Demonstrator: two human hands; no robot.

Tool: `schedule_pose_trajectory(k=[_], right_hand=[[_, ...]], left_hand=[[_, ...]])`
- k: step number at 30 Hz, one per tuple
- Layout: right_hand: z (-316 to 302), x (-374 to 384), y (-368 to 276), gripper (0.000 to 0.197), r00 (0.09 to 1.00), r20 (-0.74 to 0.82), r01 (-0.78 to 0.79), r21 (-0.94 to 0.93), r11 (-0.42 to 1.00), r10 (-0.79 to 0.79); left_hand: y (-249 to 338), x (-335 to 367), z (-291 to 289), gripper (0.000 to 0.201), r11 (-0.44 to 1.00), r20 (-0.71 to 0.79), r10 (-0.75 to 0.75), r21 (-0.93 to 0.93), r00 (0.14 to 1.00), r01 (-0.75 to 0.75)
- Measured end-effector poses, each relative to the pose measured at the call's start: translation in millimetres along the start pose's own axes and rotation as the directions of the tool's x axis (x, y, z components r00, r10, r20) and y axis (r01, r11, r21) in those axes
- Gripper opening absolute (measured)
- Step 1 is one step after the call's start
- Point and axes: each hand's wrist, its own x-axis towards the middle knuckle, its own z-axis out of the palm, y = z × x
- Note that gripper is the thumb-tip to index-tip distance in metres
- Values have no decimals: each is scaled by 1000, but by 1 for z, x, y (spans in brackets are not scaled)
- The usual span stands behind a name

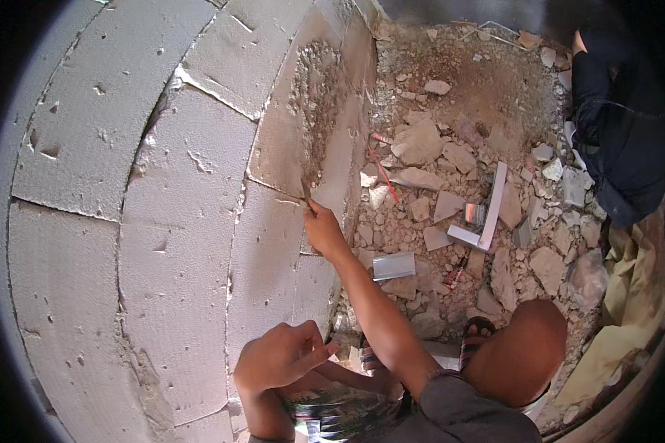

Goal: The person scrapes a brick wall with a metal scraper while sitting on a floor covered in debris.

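Observation:
My right hand (323,227) reaches forward to the block wall and is closed round a slim dark tool (307,190). The tool's far end touches or nearly touches the wall; its exact kind is too small to make out. Just beyond it runs a rough, broken patch (316,103) of exposed gritty material in the grey block wall (181,184). Close to my body, my left hand (284,354) is raised beside the lower wall. Its fingers are loosely bent and apart, with nothing visible in them.
Broken stones (417,140) and rubble cover the ground. Among them lie a white L-shaped bar (495,210), a silvery rectangular piece (394,266), a small red-and-black object (456,275) and a red strip (384,176). At right are another person's dark clothing (621,140) and a yellowish sheet (624,295).

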Motion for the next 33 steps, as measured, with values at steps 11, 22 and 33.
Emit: schedule_pose_trajectory(k=[11,22,33], right_hand=[[-2,42,56,52,915,-244,233,-334,913,-322],[-5,1,-6,54,1000,-23,-12,-220,975,7],[13,-1,18,51,999,13,53,-204,977,-51]], left_hand=[[2,12,7,31,996,-36,79,53,996,-77],[6,5,-1,32,1000,23,12,24,1000,-13],[0,5,-6,45,997,103,-64,53,993,59]])
